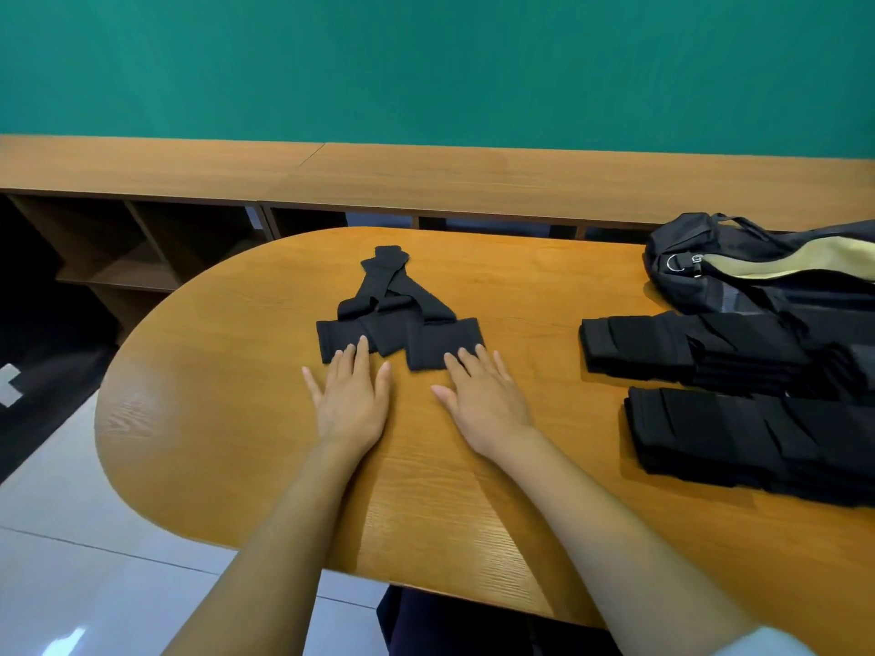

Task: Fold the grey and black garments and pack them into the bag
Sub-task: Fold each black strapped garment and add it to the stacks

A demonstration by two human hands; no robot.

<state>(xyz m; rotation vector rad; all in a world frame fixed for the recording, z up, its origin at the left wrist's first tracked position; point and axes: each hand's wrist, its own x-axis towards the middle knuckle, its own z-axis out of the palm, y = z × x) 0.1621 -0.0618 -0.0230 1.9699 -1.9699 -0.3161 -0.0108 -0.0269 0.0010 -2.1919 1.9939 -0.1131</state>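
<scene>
Near the middle of the rounded wood-grain desk (pixel 236 419) lies a small black fabric garment with crossed straps (pixel 402 324), its straps running toward the far edge. Both the left hand (pixel 352 400) and the right hand (pixel 483 400) lie flat with straight fingers and grip nothing. Their fingertips rest on the garment's two near panels, probably to pin and smooth the cloth so the next fold lies even.

At the right, a far stack of folded black garments (pixel 686 352) and a near stack of folded black garments (pixel 757 442) sit just beside the open black bag with pale yellow lining (pixel 710 272), likely staged for packing.

No brand, label or writing can be read. Any marking by the bag's metal ring (pixel 674 263) is too small to tell.
</scene>
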